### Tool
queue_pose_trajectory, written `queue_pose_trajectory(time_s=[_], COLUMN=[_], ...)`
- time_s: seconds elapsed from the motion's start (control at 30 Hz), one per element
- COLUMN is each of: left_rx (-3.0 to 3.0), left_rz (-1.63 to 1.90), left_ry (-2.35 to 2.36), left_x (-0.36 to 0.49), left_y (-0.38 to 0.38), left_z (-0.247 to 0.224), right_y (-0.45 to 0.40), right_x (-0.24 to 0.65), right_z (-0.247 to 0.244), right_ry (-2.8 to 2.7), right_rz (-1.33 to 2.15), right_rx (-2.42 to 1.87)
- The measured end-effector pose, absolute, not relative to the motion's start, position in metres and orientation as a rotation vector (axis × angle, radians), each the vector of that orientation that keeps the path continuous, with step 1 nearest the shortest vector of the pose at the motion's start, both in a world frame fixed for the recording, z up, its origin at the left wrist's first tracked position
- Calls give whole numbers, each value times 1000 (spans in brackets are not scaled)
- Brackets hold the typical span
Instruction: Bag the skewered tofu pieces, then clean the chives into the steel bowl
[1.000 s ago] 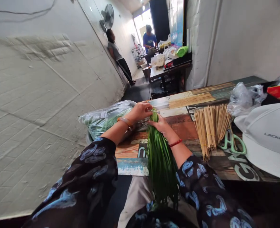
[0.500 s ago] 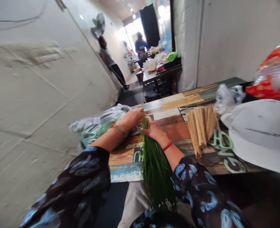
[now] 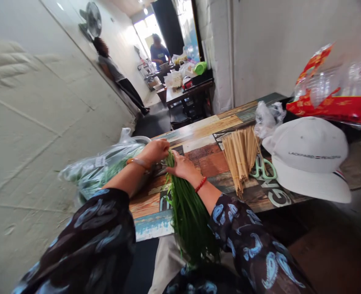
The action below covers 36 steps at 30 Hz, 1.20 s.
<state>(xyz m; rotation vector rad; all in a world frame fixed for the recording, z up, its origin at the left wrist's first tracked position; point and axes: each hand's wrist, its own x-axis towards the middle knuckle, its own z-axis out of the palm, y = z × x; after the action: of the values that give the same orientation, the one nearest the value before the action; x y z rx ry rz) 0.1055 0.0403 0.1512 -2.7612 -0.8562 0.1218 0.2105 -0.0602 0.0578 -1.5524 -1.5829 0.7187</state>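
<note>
A long bunch of green chives hangs from the table toward my lap, its gathered end up on the tabletop. My right hand is closed around that end, thumb on the near side. Just left of it, my left hand is closed with its fingers pressed together against the tip of the bunch; what it pinches is hidden. Beyond my left forearm lies a clear plastic bag of more greens.
On the wood-patterned table lie bundled wooden skewers, green-handled scissors, a white cap, a crumpled plastic bag and a red-printed package. Two people stand farther back near a cluttered table. A wall borders the left.
The whole view has swung to the right, so everything sits farther left in the picture and more of the cap and red package shows. Both hands stay at the end of the chives.
</note>
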Motion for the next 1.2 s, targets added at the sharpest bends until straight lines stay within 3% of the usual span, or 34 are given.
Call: queue_pose_trajectory(time_s=[0.17,0.47,0.7,1.2], left_rx=[-2860,-2630,-2700,-2903], left_rz=[80,439,423,-225], left_ry=[-843,-673,-608,-1841], left_x=[107,120,115,107], left_y=[37,20,27,68], left_z=[152,152,143,143], right_y=[-60,-62,-63,-44], right_x=[209,206,204,215], right_z=[56,58,58,42], right_ry=[-1533,-1662,-1688,-1484], right_rz=[753,691,675,817], right_rx=[-1606,-1778,-1796,-1336])
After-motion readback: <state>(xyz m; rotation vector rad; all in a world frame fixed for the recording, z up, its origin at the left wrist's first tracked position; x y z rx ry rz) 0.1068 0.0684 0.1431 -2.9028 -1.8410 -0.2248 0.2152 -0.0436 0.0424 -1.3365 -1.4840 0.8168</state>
